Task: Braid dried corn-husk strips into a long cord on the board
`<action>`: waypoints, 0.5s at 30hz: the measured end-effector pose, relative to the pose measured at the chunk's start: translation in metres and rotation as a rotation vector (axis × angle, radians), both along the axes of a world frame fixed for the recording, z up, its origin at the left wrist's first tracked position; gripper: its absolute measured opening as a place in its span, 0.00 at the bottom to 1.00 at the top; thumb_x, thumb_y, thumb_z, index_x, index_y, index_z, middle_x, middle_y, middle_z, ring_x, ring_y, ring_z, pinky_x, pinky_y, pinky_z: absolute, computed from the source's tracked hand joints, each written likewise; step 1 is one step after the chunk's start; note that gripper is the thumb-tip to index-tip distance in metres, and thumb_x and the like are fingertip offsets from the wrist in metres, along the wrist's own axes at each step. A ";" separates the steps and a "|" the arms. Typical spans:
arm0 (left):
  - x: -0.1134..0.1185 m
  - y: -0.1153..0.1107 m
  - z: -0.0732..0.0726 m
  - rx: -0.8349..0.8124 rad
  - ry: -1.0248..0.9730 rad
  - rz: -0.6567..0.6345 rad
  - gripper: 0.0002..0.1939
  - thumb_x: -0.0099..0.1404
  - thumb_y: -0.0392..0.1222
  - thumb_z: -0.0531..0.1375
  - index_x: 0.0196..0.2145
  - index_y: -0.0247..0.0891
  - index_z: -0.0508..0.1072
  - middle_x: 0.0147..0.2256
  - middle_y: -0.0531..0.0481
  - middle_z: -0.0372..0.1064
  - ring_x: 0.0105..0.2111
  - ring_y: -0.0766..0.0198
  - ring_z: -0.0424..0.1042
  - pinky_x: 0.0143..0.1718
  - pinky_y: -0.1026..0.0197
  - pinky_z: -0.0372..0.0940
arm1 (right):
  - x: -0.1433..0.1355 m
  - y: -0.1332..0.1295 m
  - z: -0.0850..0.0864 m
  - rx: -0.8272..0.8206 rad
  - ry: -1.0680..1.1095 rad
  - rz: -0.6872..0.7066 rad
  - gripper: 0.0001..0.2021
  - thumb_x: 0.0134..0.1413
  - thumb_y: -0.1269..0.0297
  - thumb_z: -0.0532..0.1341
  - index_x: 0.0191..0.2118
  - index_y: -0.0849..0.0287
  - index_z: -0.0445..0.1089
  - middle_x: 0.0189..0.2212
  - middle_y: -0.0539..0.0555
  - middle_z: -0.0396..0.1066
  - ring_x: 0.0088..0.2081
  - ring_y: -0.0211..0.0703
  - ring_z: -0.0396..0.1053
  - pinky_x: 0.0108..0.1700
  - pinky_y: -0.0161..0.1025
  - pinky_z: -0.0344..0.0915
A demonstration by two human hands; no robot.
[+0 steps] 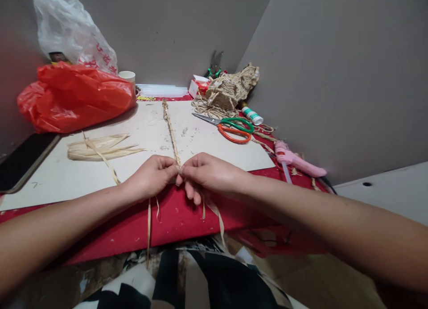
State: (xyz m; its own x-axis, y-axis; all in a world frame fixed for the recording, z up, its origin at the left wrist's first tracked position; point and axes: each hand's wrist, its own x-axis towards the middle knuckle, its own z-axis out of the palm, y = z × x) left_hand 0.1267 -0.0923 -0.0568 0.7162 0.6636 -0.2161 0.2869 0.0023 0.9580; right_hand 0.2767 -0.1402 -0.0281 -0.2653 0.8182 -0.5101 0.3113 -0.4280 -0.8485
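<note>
A thin braided straw cord [171, 133] runs down the white board [207, 150] toward me. Its near end is pinched between the fingertips of my left hand [157, 175] and my right hand [203, 173], which meet at the board's front edge. Loose straw strands [149, 224] hang below my left hand, and a wider strip [220, 222] hangs below my right. Flat dry husk pieces [100, 147] lie on the board to the left, with one strip reaching toward my left wrist.
Scissors [230, 126], a glue bottle [252, 115], a woven straw piece [234, 88] and a pink glue gun [297, 161] lie at right. A red bag [78, 97], paper cup [127, 77] and black phone [26, 159] are at left. Grey walls stand behind and right.
</note>
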 end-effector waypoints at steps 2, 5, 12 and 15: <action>0.000 -0.001 0.002 -0.022 -0.007 0.023 0.11 0.59 0.38 0.52 0.20 0.34 0.64 0.16 0.58 0.53 0.17 0.74 0.48 0.20 0.67 0.44 | -0.003 -0.004 -0.004 0.135 -0.137 0.031 0.12 0.56 0.69 0.49 0.24 0.61 0.62 0.14 0.51 0.66 0.15 0.35 0.63 0.19 0.31 0.58; 0.001 -0.004 0.006 -0.057 -0.024 0.062 0.15 0.59 0.41 0.52 0.17 0.36 0.59 0.14 0.60 0.47 0.16 0.75 0.44 0.19 0.67 0.42 | -0.004 -0.010 -0.010 0.492 -0.524 0.115 0.12 0.54 0.69 0.50 0.23 0.62 0.64 0.19 0.56 0.69 0.21 0.37 0.65 0.24 0.33 0.57; 0.001 -0.006 0.006 -0.128 -0.036 0.097 0.15 0.57 0.43 0.56 0.18 0.35 0.61 0.14 0.60 0.47 0.15 0.76 0.43 0.17 0.67 0.39 | -0.010 -0.025 -0.012 0.745 -0.996 0.354 0.14 0.59 0.65 0.47 0.37 0.63 0.68 0.24 0.58 0.70 0.22 0.40 0.62 0.26 0.37 0.48; 0.001 -0.006 0.006 -0.195 -0.066 0.102 0.13 0.58 0.43 0.56 0.20 0.34 0.63 0.14 0.60 0.48 0.14 0.77 0.42 0.17 0.67 0.38 | -0.008 -0.033 -0.006 0.783 -0.931 0.439 0.13 0.59 0.64 0.49 0.33 0.63 0.68 0.21 0.55 0.67 0.19 0.35 0.56 0.25 0.37 0.44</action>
